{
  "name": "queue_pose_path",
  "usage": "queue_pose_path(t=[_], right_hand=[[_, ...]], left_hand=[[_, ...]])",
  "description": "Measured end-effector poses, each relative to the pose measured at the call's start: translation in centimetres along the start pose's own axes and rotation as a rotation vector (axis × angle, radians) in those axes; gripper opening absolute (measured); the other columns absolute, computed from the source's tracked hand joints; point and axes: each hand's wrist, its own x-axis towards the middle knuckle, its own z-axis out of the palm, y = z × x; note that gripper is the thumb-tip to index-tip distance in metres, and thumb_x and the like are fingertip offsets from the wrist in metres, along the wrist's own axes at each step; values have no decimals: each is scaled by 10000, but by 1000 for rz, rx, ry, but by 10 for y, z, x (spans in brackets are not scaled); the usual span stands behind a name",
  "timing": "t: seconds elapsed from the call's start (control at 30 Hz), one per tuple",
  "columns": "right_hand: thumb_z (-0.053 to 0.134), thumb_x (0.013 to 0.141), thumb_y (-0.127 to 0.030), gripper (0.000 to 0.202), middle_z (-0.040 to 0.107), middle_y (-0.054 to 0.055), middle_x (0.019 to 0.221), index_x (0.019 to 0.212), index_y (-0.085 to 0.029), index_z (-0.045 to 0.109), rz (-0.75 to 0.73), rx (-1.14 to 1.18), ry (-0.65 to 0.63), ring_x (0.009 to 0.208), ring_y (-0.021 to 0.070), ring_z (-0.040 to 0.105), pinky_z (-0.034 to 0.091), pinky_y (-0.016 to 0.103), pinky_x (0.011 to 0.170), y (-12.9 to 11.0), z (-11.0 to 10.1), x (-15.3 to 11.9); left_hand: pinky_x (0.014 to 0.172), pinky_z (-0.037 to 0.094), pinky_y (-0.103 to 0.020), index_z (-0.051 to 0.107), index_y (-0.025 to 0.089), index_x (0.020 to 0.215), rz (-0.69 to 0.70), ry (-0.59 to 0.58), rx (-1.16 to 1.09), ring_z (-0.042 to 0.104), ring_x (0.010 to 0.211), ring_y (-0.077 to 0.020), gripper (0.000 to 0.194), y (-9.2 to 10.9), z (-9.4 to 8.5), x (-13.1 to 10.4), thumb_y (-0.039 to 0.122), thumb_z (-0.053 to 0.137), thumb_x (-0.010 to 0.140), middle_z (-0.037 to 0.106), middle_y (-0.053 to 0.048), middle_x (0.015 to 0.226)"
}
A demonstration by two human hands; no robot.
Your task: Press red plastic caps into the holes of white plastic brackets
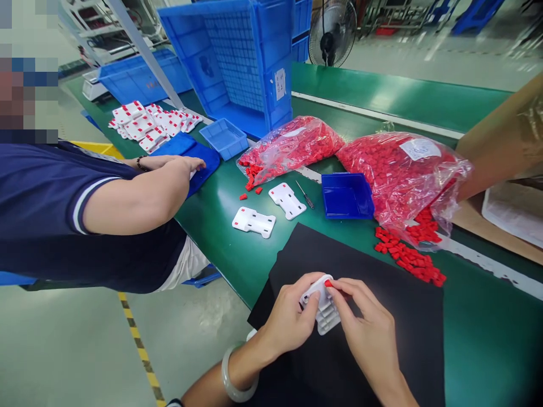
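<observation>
Over a black mat [407, 316], my left hand [292, 316] grips a white plastic plate [327, 316] with ridges on its lower part. The fingers and thumb of my right hand [367, 319] pinch a small red plastic piece [328, 283] against the upper end of the plate. Whether the piece sits in a slot is hidden by the fingers. Beyond the mat lie two more white plates, one on the left [253, 221] with a red piece at its corner, and another [287, 200] beside a small screwdriver [306, 195].
Loose red pieces [411, 257] lie right of the mat, by a large bag of red pieces [394, 175]. A second bag [297, 147], a dark blue tray [347, 196] and a tall blue crate [237, 62] stand behind. At left, a co-worker's arm [136, 195] reaches near a pile of white plates [146, 121].
</observation>
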Motion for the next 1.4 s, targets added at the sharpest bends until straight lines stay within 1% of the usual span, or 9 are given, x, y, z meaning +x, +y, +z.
queue_pose_path(t=[0.1,0.33,0.57,0.73,0.87,0.93,1.0,1.1,1.4], right_hand=[[547,918,-211,141,660,38,937,954,-246,678,-30,23,-17,820,172,650,529,271,716,-3,3,-2],[554,916,-203,150,631,16,907,990,-251,675,-90,-94,-42,813,150,605,487,260,689,-12,12,-5],[534,930,-185,130,614,14,946,1005,-246,620,-54,-66,-31,858,136,580,470,243,715,-15,22,-8],[532,930,-161,171,607,3,922,1034,-270,613,-89,-37,-121,832,132,564,467,242,718,-18,20,-10],[525,935,-216,121,599,6,910,942,-281,628,-25,2,-191,841,147,567,477,247,692,-19,19,-10],[534,931,-274,106,600,17,996,902,-282,636,57,26,-207,908,160,583,490,254,713,-17,20,-9],[540,925,-330,97,604,24,1080,937,-279,621,190,92,-227,959,162,604,506,254,745,-15,22,-9],[530,927,-372,157,625,17,1066,1043,-275,574,332,196,-284,939,143,630,508,239,783,-16,22,-9],[466,955,-331,131,556,5,953,899,-239,539,257,233,-351,835,119,586,464,214,727,-26,20,-9]], left_hand=[[764,459,-231,581,232,1177,-24,-1,-11,613,827,-140,264,0,-5,-2,206,471,938,678,-13,1021],[626,423,-208,526,197,977,-84,21,-62,542,689,-117,95,-5,-9,-5,178,515,885,595,14,818],[623,409,-210,491,199,977,-16,154,-173,520,674,-105,88,-10,1,-10,274,501,932,597,7,822],[545,379,-213,491,189,981,97,246,-77,487,577,-100,110,-23,7,-17,288,474,934,594,2,745],[491,354,-210,487,184,1013,178,321,29,465,513,-92,114,-31,8,-21,244,462,920,575,7,706],[506,376,-210,494,184,1022,205,342,73,485,524,-94,116,-33,8,-22,216,459,916,580,4,717],[528,405,-205,504,187,1026,232,350,94,523,555,-97,124,-33,7,-22,190,464,909,595,-4,747],[556,442,-195,518,191,1025,273,380,124,575,600,-100,145,-33,7,-24,156,480,889,618,-13,791],[533,441,-181,544,188,977,353,468,283,577,565,-91,128,-38,10,-29,128,516,867,625,-3,751]])
